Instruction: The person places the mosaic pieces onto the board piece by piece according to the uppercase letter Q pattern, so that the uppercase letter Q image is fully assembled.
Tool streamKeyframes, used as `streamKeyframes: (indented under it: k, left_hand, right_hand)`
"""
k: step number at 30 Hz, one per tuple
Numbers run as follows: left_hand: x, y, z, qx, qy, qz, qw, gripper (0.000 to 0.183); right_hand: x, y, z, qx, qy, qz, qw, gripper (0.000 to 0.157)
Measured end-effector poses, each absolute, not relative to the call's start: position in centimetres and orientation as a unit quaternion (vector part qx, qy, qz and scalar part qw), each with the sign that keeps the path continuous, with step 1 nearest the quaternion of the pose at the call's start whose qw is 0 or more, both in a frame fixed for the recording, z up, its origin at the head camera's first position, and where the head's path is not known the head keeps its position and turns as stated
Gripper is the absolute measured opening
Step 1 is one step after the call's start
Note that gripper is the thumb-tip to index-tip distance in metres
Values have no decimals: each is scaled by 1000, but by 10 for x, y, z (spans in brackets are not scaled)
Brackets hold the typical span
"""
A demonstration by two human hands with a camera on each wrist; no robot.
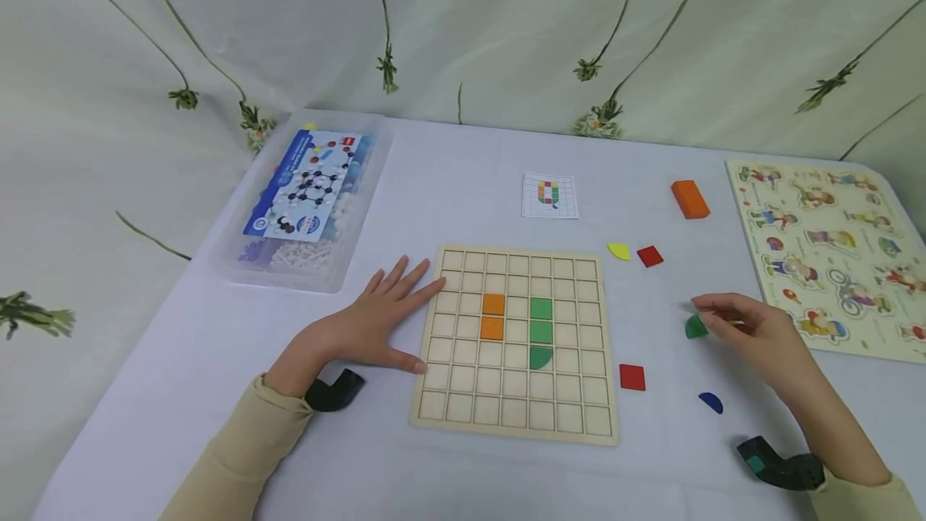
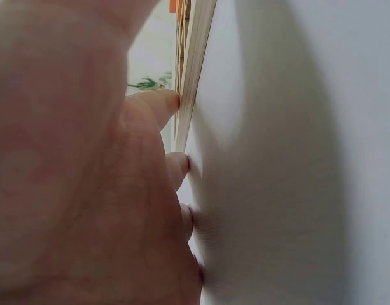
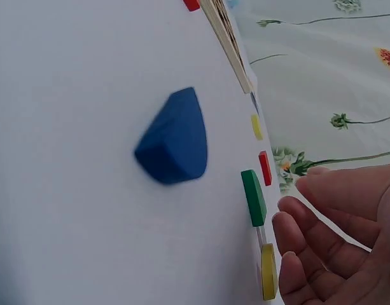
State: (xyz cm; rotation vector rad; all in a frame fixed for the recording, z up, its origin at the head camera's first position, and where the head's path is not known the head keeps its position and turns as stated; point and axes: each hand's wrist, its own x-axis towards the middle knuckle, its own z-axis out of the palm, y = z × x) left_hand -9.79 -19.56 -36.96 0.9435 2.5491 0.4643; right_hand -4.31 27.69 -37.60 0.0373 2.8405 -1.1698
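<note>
My left hand [image 1: 374, 326] lies with fingers spread on the cloth, its thumb and a fingertip touching the left edge of a wooden grid board [image 1: 506, 423]. In the board's cells sit two orange squares [image 1: 493, 317], two green squares [image 1: 540, 320] and a green quarter circle [image 1: 540, 357]. To the right, my right hand [image 1: 755, 336] hovers with loosely bent fingers beside a loose green quarter-circle piece [image 1: 696, 326]. The right wrist view shows a gap between those fingers and the green piece [image 3: 254, 198], with a yellow piece [image 3: 268, 272] close to the fingertips.
Right of the board lie red squares [image 1: 633, 377], a yellow quarter circle [image 1: 618, 251] and a blue half circle [image 1: 711, 402]. An orange block [image 1: 690, 199] and a pattern card [image 1: 550, 196] stand farther back. A plastic case [image 1: 304, 199] is at left, a picture puzzle board [image 1: 832, 256] at right.
</note>
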Motion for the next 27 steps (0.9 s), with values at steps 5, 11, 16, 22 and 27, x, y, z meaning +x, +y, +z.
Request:
streamKeyframes:
  k: [5, 11, 16, 22, 27]
  left_hand:
    - [-98, -196, -371, 336, 907, 168, 191, 109]
    - [-98, -195, -370, 336, 907, 169, 190, 109]
    - [-98, -194, -369, 333, 908, 166, 190, 109]
    - [-98, -195, -370, 331, 909, 167, 189, 109]
    - [-97, -195, -368, 339, 905, 175, 189, 108]
  right_hand:
    - [-43, 278, -382, -15, 938, -344, 26, 31]
    - [-43, 275, -383, -46, 953, -301, -2, 32]
    - [-44, 274, -384, -64, 958, -279, -21, 30]
    - [-45, 274, -384, -61, 959, -276, -32, 27]
    - [-44, 274, -385, -59, 960, -270, -45, 27]
